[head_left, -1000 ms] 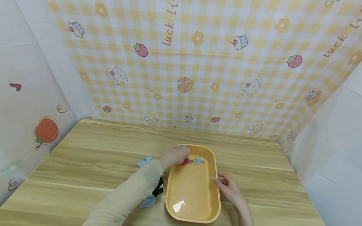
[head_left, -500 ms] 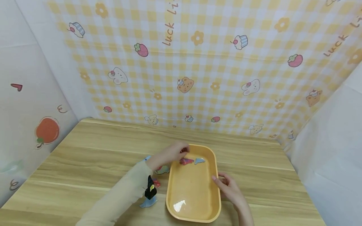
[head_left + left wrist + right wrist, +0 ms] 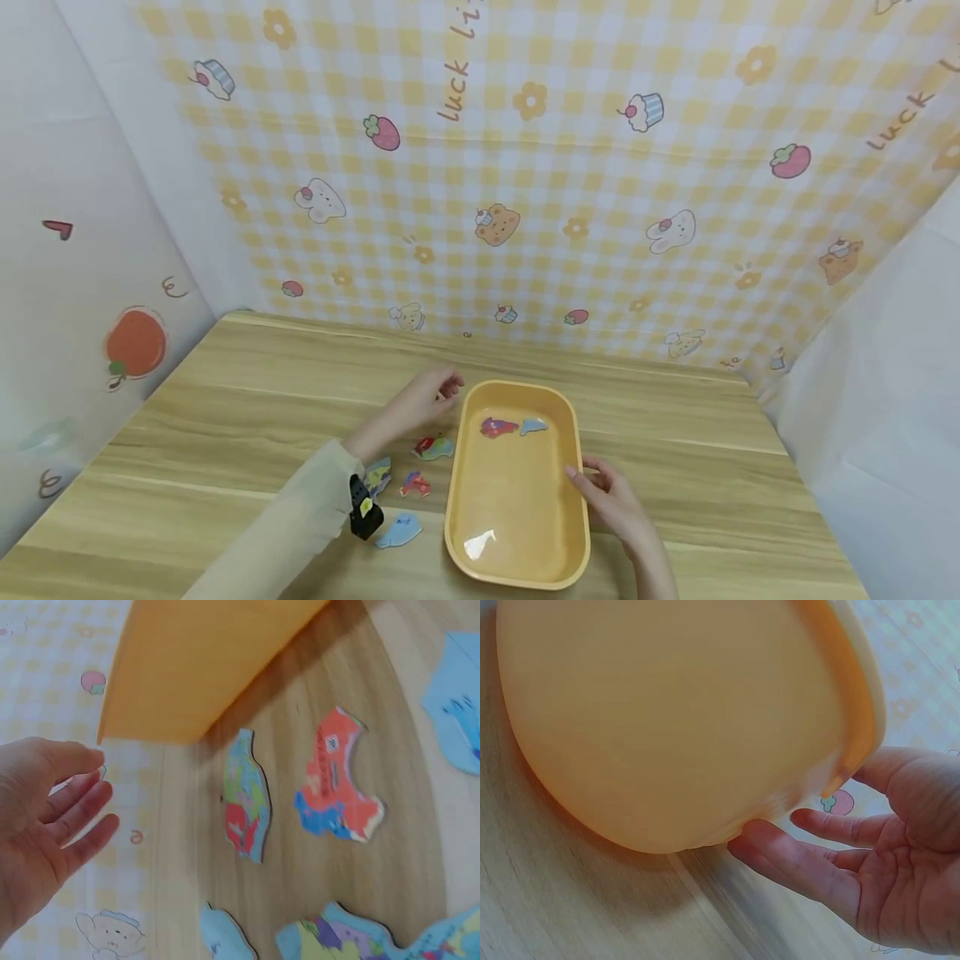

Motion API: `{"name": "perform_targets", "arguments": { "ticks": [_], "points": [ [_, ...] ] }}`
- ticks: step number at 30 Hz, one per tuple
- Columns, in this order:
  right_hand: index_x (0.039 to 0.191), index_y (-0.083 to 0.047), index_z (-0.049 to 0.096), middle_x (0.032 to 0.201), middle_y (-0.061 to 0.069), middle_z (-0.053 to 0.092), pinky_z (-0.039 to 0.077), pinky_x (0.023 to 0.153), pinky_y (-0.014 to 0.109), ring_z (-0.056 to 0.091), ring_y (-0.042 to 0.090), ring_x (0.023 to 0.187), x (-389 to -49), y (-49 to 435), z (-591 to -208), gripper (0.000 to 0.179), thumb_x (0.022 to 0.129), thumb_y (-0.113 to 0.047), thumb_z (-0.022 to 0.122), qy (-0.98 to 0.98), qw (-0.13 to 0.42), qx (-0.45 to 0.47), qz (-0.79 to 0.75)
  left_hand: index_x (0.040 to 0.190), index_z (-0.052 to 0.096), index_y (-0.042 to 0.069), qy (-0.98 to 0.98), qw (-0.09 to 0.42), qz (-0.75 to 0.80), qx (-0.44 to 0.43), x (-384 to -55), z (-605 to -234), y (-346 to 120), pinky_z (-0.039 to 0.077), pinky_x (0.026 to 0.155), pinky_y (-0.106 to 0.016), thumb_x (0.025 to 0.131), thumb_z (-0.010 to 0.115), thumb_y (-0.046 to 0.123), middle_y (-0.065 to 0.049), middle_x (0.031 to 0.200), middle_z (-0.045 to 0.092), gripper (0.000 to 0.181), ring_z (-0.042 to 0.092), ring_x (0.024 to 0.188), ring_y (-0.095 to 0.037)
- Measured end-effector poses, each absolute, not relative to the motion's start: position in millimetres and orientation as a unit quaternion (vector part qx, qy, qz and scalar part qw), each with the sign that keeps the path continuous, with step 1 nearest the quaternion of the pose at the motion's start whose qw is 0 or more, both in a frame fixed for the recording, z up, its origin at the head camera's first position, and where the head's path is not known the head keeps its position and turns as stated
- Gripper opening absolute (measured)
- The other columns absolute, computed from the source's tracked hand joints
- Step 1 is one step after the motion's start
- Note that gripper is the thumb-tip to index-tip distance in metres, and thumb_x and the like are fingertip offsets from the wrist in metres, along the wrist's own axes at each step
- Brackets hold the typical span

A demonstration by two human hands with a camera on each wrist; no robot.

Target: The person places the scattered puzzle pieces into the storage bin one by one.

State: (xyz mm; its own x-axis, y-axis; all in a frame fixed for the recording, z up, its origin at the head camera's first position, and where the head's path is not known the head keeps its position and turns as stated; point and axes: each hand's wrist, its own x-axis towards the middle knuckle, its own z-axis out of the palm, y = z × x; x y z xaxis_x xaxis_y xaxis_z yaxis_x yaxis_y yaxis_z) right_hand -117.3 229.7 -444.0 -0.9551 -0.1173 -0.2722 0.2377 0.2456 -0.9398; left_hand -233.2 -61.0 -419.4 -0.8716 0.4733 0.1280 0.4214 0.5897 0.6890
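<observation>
My left hand [image 3: 431, 392] hovers beside the far left corner of a yellow tray [image 3: 517, 508], fingers loosely bent and holding nothing. With the thumb over the tray's right rim and fingers against its outer wall, my right hand [image 3: 922, 855] holds the tray. Inside, near the far end, lie a purple-red puzzle piece [image 3: 498, 428] and a small light blue puzzle piece [image 3: 533, 427]. Left of the tray, on the table, are a green-and-red puzzle piece [image 3: 246, 799], a red puzzle piece [image 3: 334, 776] with a blue end and a light blue puzzle piece [image 3: 401, 531].
A multicoloured puzzle piece [image 3: 337, 941] lies partly behind the left sleeve [image 3: 300, 517] in the head view. Another blue puzzle piece [image 3: 225, 934] shows at the bottom of the left wrist view. A checked cloth [image 3: 570, 167] hangs behind the wooden table [image 3: 675, 433].
My left hand has come up out of the tray and moved left past its rim, leaving the purple-red puzzle piece inside. The right hand keeps its hold on the tray.
</observation>
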Motion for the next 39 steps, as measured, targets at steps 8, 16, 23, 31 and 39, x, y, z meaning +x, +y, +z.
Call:
{"name": "perform_targets", "arguments": {
  "ticks": [8, 16, 23, 31, 39],
  "points": [
    [0.13, 0.01, 0.035, 0.102, 0.023, 0.061, 0.056, 0.065, 0.037, 0.067, 0.025, 0.08, -116.6, 230.7, -446.5, 0.055, 0.092, -0.027, 0.051, 0.779, 0.144, 0.038, -0.609, 0.105, 0.057, -0.003, 0.901, 0.108, 0.344, 0.242, -227.9, -425.9, -71.3, 0.051, 0.074, -0.03, 0.082, 0.06, 0.004, -0.01, 0.092, 0.061, 0.024, 0.058, 0.085, -0.021],
    [0.13, 0.01, 0.035, 0.103, 0.024, 0.06, 0.056, 0.064, 0.038, 0.067, 0.027, 0.079, -116.0, 230.9, -446.4, 0.056, 0.092, -0.027, 0.052, 0.775, 0.145, 0.041, -0.614, 0.103, 0.055, -0.005, 0.895, 0.17, 0.319, 0.262, -223.1, -430.1, -79.3, 0.05, 0.078, -0.034, 0.079, 0.064, 0.001, -0.014, 0.094, 0.06, 0.027, 0.058, 0.088, -0.025],
    [0.13, 0.01, 0.036, 0.105, 0.025, 0.06, 0.056, 0.063, 0.038, 0.067, 0.026, 0.08, -115.6, 231.1, -445.4, 0.056, 0.092, -0.027, 0.052, 0.781, 0.138, 0.046, -0.608, 0.096, 0.057, -0.002, 0.906, 0.198, 0.296, 0.227, -215.8, -429.5, -78.0, 0.047, 0.071, -0.031, 0.074, 0.072, 0.004, -0.01, 0.087, 0.057, 0.028, 0.053, 0.079, -0.02],
    [0.13, 0.01, 0.035, 0.105, 0.025, 0.06, 0.056, 0.063, 0.038, 0.067, 0.027, 0.079, -116.1, 230.6, -444.9, 0.057, 0.092, -0.028, 0.052, 0.78, 0.143, 0.043, -0.608, 0.084, 0.054, 0.0, 0.911, 0.21, 0.276, 0.222, -210.9, -431.1, -78.9, 0.036, 0.059, -0.024, 0.068, 0.077, 0.003, -0.007, 0.076, 0.052, 0.028, 0.042, 0.067, -0.015],
    [0.13, 0.01, 0.036, 0.105, 0.025, 0.06, 0.056, 0.063, 0.037, 0.067, 0.026, 0.079, -116.4, 228.8, -444.1, 0.056, 0.092, -0.027, 0.052, 0.78, 0.14, 0.041, -0.608, 0.079, 0.053, 0.0, 0.917, 0.209, 0.257, 0.223, -212.3, -429.6, -78.2, 0.034, 0.055, -0.02, 0.066, 0.077, 0.001, -0.006, 0.071, 0.051, 0.027, 0.04, 0.062, -0.011]
  ]
}}
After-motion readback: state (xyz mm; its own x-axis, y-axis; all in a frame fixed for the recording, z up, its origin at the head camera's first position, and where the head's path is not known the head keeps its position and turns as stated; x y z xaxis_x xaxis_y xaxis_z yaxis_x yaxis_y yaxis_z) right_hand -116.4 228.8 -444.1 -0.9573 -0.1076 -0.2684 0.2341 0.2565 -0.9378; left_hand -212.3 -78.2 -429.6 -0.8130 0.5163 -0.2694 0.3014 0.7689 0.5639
